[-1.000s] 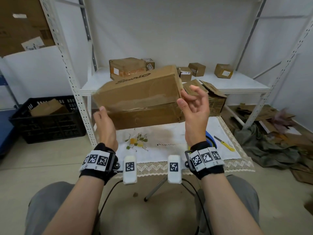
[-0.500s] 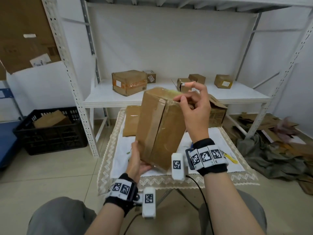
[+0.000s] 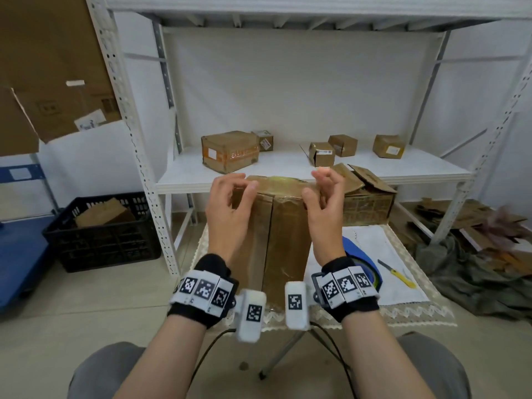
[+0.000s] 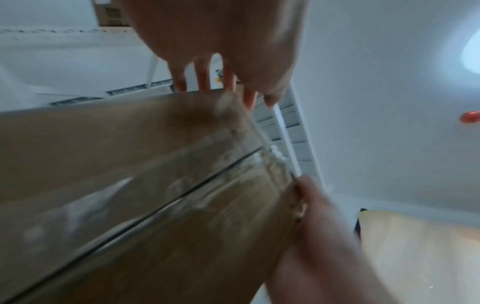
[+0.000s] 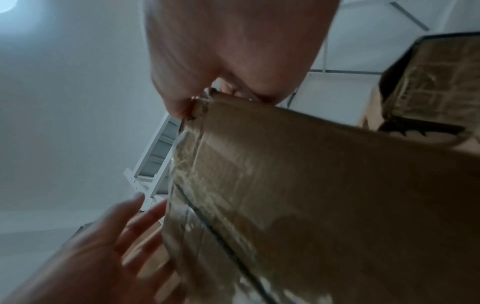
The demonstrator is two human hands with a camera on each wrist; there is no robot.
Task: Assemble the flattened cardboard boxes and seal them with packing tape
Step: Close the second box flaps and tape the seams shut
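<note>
Where the white embroidered cloth with a lace border [image 3: 371, 246] covers a small folding table, a tall brown cardboard box sealed with clear packing tape [image 3: 283, 234] stands on end at the table's middle, its taped centre seam facing the wearer. Left hand [image 3: 229, 210] hovers at the box's upper left corner, fingers loosely curled and apart, holding nothing; the left-wrist view shows the fingertips [image 4: 203, 86] just above the top edge. Right hand [image 3: 325, 204] sits at the upper right corner, thumb against the taped edge, remaining fingers curled and spread; whether it pinches the tape cannot be told from the blurred wrist views. On the cloth to the right lie a blue roll of tape [image 3: 364, 260], partly hidden behind the right wrist, and a yellow-handled utility knife [image 3: 397, 273] near the table's right edge. Behind stands a white metal shelving unit [image 3: 302, 174] bearing several small taped cardboard boxes [image 3: 229, 151]; an open printed carton [image 3: 368, 201] sits under its shelf. A black plastic crate [image 3: 103, 231] stands on the tiled floor at left, and crumpled cloth and cardboard scraps [image 3: 486, 263] lie at right.
</note>
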